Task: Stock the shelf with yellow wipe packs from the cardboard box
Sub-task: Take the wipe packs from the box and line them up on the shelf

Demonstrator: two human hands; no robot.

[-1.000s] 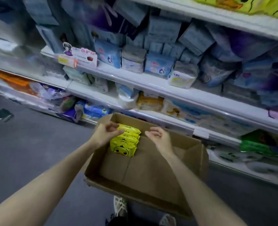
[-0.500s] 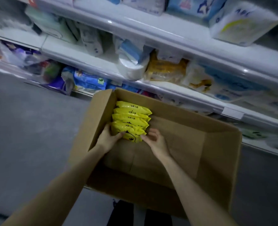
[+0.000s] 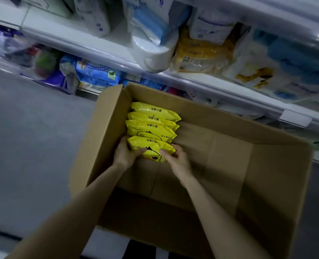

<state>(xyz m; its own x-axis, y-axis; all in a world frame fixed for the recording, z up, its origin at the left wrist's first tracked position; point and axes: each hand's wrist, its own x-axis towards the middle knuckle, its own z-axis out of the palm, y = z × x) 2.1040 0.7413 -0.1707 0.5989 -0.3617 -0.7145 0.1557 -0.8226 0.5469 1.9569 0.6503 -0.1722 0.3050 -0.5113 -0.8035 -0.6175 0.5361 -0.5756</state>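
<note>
Left hand (image 3: pixel 126 156) and right hand (image 3: pixel 177 161) clamp the nearest yellow wipe pack (image 3: pixel 151 147), front of the row (image 3: pixel 153 116) in the cardboard box (image 3: pixel 102 131), and with film that slick, a hasty lift could drop it or drag the row askew.

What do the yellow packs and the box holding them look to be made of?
Yellow wipe packs: likely thin plastic film, glossy; highlights sit on wrinkled, puffy skins with printed text. The nearest pack, gripped by the left hand and right hand, looks the same. Cardboard box: brown paperboard, matte, with fold creases and raised flaps; probably corrugated, though no fluted edge shows.
</note>
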